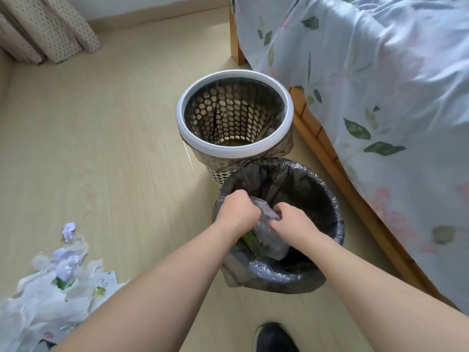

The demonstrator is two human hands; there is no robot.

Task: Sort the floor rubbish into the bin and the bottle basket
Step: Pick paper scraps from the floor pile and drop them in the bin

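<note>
Two hands meet over the bin [335,199], a round one lined with a black bag, standing near the person's black shoe [272,337]. Between them is a crumpled clear plastic bag [269,232] with green stalks showing inside it, hanging within the bin's mouth. The left hand [237,208] is clenched around the bag's top from the left, and the right hand [291,219] grasps it from the right, fingers curled into the plastic. To the left on the floor lies a pile of rubbish [50,290]: white paper and plastic; writing on one sheet is too small to read. Just beyond the bin stands the perforated basket [234,151] with a white rim, beside the bed [380,97].
</note>
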